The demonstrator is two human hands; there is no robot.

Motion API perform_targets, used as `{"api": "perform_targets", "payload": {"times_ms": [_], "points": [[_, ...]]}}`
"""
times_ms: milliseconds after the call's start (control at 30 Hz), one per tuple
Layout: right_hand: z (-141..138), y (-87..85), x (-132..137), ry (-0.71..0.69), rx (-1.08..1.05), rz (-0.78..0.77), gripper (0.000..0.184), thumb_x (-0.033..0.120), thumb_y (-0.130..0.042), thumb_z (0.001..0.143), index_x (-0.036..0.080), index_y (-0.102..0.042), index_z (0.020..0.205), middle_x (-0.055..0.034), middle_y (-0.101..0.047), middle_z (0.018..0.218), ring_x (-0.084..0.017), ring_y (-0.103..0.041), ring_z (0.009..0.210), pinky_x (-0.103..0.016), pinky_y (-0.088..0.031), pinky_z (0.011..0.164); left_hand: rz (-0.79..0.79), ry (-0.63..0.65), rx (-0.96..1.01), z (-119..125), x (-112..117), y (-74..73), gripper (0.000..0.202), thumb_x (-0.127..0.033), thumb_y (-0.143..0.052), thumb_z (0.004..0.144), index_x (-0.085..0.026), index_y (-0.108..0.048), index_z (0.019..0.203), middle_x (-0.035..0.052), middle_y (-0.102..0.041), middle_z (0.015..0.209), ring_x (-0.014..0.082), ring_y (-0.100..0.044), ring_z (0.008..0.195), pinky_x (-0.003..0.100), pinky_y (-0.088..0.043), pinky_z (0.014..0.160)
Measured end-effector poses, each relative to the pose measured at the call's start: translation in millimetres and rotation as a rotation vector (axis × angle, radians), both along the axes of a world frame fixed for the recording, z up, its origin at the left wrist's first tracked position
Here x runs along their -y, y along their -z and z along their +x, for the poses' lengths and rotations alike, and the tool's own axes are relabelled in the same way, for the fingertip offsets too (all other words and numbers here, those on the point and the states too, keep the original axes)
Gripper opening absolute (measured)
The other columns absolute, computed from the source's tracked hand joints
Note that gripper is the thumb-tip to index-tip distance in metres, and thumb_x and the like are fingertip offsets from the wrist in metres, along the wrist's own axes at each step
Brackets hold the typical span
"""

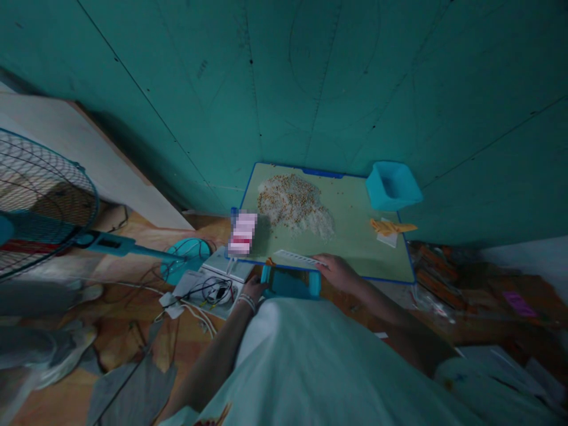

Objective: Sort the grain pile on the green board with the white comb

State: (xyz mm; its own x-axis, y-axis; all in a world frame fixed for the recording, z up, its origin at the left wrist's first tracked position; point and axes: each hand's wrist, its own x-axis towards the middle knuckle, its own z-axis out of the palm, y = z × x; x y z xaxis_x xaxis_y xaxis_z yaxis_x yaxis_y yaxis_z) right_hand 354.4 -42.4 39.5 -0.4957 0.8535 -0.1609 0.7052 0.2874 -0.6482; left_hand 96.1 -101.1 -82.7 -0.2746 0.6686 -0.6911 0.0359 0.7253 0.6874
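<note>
My right hand (338,272) is closed on one end of a flat white strip with a row of slots (298,258), which lies at the front edge of the board, above a blue bin. Close to my body, below that edge, my left hand (254,288) grips the left side of the blue bin (288,283). The bin's inside is mostly dark. On the pale green, blue-edged board (346,257) a spread-out pile of white grains mixed with yellow-brown kernels (293,201) lies at the left and middle.
A second blue bin (394,184) stands at the board's back right corner, with a yellow cloth-like item (390,227) before it. A blurred pink-white item (242,232) is at the left edge. A fan (44,201), cables (215,291) and a person's shoes (71,355) are left.
</note>
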Motion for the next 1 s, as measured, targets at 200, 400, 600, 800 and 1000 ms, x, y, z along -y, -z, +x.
{"api": "perform_targets", "payload": {"times_ms": [200, 400, 600, 800, 1000], "points": [[-22, 6.7, -43, 0.086, 0.018, 0.114, 0.032, 0.018, -0.043, 0.088, 0.018, -0.062, 0.113, -0.0073, -0.065, 0.113, -0.017, -0.060, 0.103, -0.029, -0.044, 0.091, -0.014, 0.023, 0.043, -1, 0, -1.4, 0.019, -0.006, -0.058, 0.052, -0.017, -0.058, 0.067, -0.0019, -0.062, 0.058, 0.0160, -0.060, 0.063, 0.024, -0.047, 0.062], [-37, 14.8, -61, -0.002, 0.069, 0.126, 0.033, 0.014, -0.044, 0.087, 0.021, -0.063, 0.113, -0.0060, -0.065, 0.114, -0.016, -0.060, 0.102, -0.028, -0.044, 0.089, 0.035, -0.012, 0.052, -4, 5, -2.6, 0.016, -0.007, -0.057, 0.052, -0.018, -0.057, 0.063, -0.0034, -0.059, 0.055, 0.0138, -0.056, 0.057, 0.024, -0.045, 0.058], [-25, 19.4, -51, -0.103, 0.036, 0.162, 0.035, 0.008, -0.045, 0.083, 0.019, -0.065, 0.110, -0.0068, -0.067, 0.107, -0.017, -0.061, 0.098, -0.029, -0.045, 0.087, 0.046, -0.088, 0.094, -5, 9, -10.5, 0.017, -0.006, -0.057, 0.049, -0.017, -0.058, 0.061, -0.0041, -0.057, 0.051, 0.0125, -0.052, 0.051, 0.024, -0.044, 0.054], [-13, 16.1, -37, -0.161, 0.026, 0.182, 0.037, 0.006, -0.046, 0.081, 0.020, -0.066, 0.108, -0.0065, -0.068, 0.107, -0.016, -0.062, 0.097, -0.030, -0.046, 0.088, 0.006, -0.124, 0.116, -2, 4, -18.4, 0.017, -0.004, -0.057, 0.046, -0.018, -0.054, 0.056, -0.0045, -0.054, 0.045, 0.0123, -0.051, 0.048, 0.023, -0.042, 0.049], [-2, 18.4, -27, -0.241, 0.049, 0.204, 0.038, 0.003, -0.047, 0.078, 0.020, -0.067, 0.106, -0.0068, -0.069, 0.105, -0.017, -0.063, 0.094, -0.031, -0.046, 0.086, 0.005, -0.191, 0.159, -4, 1, -26.0, 0.016, -0.006, -0.057, 0.044, -0.018, -0.052, 0.053, -0.0040, -0.051, 0.043, 0.0134, -0.052, 0.050, 0.024, -0.041, 0.048]]}}
